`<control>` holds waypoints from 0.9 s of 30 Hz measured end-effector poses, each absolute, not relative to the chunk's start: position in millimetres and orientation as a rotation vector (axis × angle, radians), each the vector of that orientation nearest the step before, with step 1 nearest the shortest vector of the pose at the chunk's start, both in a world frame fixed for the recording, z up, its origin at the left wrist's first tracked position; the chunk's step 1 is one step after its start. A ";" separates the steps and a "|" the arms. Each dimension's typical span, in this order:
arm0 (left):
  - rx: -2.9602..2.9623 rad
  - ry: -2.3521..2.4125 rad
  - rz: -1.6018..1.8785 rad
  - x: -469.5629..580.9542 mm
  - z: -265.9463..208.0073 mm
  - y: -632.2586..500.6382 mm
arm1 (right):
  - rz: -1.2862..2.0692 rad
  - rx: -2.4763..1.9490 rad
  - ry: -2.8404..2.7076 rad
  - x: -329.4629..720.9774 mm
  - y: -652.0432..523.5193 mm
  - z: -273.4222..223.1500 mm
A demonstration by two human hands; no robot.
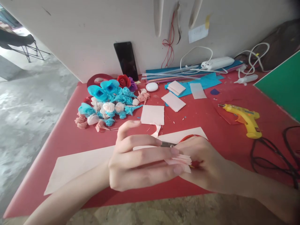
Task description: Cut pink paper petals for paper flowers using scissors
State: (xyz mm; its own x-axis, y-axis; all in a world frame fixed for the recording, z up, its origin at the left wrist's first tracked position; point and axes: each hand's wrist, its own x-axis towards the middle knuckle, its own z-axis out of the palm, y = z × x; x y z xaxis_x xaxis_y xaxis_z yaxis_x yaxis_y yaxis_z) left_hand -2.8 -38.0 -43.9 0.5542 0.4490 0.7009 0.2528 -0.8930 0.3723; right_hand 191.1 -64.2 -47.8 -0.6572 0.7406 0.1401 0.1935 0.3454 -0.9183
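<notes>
In the head view, my left hand (140,161) is closed round a folded stack of pale pink paper (184,160), whose layered edges poke out past the fingertips. My right hand (202,165) grips scissors (168,144) with red handles, and their metal blades point left behind my left fingers. Both hands meet close together above the front of the table, so parts of the scissors and paper are hidden. Under them lies a long pale pink paper strip (77,167). Just beyond my left fingers sit a square pink paper piece (152,115) and a curled pink scrap (156,130).
Blue, white and pink paper flowers (109,107) are heaped on the red table (42,153) at the left. A yellow glue gun (248,120) with a black cord lies right. Folded pink papers (173,101), a white oval case (152,87) and a phone (126,61) are farther back.
</notes>
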 end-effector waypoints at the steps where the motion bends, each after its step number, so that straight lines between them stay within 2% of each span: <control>1: 2.549 0.589 1.224 -3.0 -42.1 -36.8 | 1.335 -0.816 -2.055 191.2 -64.4 -47.2; 9: 2.327 0.697 0.989 -5.1 -24.9 -34.7 | 1.417 -0.827 -2.021 192.0 -65.6 -45.8; 20: 2.206 0.746 1.069 -1.5 -28.8 -39.5 | 1.510 -0.797 -1.988 190.5 -64.3 -42.9; 27: 2.034 0.838 1.119 -7.0 -56.6 -47.2 | 1.478 -0.850 -2.027 192.4 -66.2 -45.8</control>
State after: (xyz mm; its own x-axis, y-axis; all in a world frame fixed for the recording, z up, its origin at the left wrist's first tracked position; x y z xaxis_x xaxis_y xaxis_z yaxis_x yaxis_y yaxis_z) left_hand -7.0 -47.2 -56.6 0.4284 0.7815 0.4535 0.2157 -0.5759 0.7886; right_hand 192.4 -66.2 -45.8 -0.6874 0.7259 0.0255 0.1978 0.2209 -0.9550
